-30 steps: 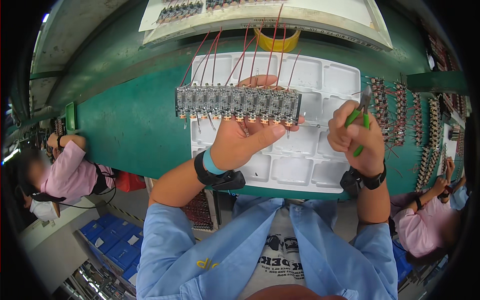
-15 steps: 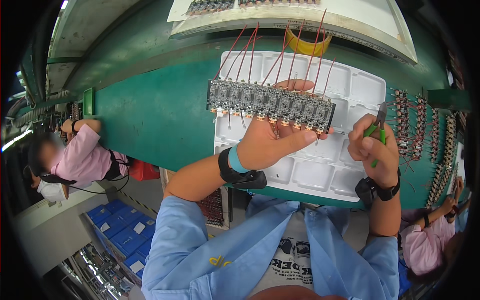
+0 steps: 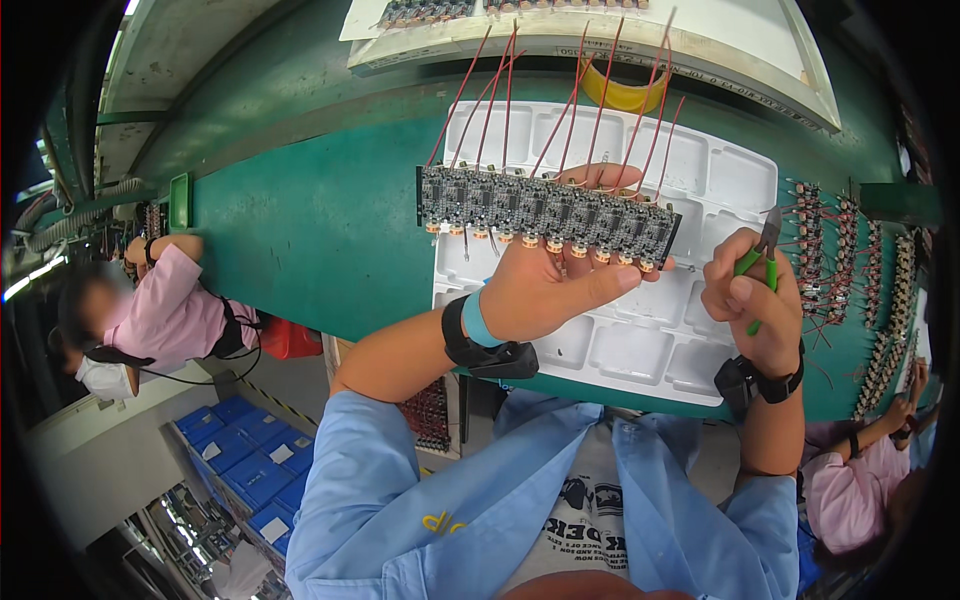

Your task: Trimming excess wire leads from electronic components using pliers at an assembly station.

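Note:
A long circuit board panel [image 3: 545, 213] is held up by my left hand [image 3: 548, 295], its thumb along the near edge and fingers behind the far edge. Dark red wires rise from the panel's far side, and small copper-coloured round parts line its near edge. My right hand [image 3: 755, 305] is closed round green-handled cutting pliers [image 3: 768, 255], whose jaws point up and away from me. The pliers are apart from the panel, to its right. Beneath both hands lies a white compartmented plastic tray [image 3: 630, 348], partly hidden by the panel and my left hand.
A yellow tape roll [image 3: 624, 92] sits behind the tray, before a pale frame [image 3: 600, 50] holding more boards. Rows of wired boards [image 3: 845, 260] lie on the green table [image 3: 300, 240] to the right. Co-workers in pink sit at left [image 3: 165, 310] and right [image 3: 850, 490].
The panel in my left hand has shifted slightly right and tilted a little, its wires moving with it. My right hand still grips the pliers, nearly in place.

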Demonstrator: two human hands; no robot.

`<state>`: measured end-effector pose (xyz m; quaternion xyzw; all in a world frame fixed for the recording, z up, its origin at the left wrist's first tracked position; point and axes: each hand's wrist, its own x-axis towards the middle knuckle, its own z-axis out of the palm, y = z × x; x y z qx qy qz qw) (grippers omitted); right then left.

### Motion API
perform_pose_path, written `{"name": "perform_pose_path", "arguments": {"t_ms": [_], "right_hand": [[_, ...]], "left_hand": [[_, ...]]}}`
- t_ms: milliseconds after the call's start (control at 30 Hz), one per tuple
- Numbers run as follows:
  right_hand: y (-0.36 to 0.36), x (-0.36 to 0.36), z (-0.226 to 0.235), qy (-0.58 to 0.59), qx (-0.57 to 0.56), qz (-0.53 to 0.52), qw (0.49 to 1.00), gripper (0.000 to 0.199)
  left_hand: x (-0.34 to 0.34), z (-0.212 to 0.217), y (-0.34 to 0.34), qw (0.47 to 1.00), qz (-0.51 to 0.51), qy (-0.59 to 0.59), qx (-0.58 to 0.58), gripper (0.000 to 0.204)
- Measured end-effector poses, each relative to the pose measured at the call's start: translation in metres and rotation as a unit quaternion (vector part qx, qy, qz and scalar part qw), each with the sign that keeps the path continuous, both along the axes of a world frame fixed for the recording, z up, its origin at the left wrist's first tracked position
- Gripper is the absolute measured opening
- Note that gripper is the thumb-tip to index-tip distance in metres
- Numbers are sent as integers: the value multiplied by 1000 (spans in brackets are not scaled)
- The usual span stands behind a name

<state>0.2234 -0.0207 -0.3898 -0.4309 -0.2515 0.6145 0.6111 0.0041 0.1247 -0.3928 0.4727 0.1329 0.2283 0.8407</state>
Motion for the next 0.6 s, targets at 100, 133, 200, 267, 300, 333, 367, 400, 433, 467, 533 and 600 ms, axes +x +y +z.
{"name": "perform_pose_path", "arguments": {"t_ms": [100,133,200,267,300,333,367,400,433,467,533,600], "right_hand": [[-1,1,-1,-8,2,-3,1000,27],[0,0,-1,-10,-1,-2,1000,27],[0,-1,-1,-15,-8,-2,1000,27],[0,0,-2,-16,-8,-1,1000,28],[-1,1,-3,-16,-6,3,1000,28],[-1,1,-3,-16,-3,7,1000,28],[-1,2,-3,-17,-6,4,1000,28],[-1,2,-3,-18,-4,9,1000,29],[0,2,-3,-20,-2,15,1000,29],[0,2,-3,-21,1,21,1000,29],[0,1,-2,-24,-1,17,1000,30],[-1,0,-2,-27,0,18,999,30]], "left_hand": [[1,-1,-1,1000,-2,1,7,77],[0,-1,-1,1000,6,6,12,78],[-2,-2,-1,999,21,14,21,78],[-2,0,0,1000,11,4,8,78],[-2,1,1,1000,4,-5,-2,77],[-2,2,1,1000,-4,-14,-12,77],[-2,1,1,1000,-7,-15,-15,77],[-3,1,1,1000,1,-1,-6,78],[-4,0,2,1000,10,12,3,78],[-4,-1,2,999,18,26,13,79],[-3,0,2,1000,12,18,5,79],[-3,1,1,1000,9,4,-7,78]]}}
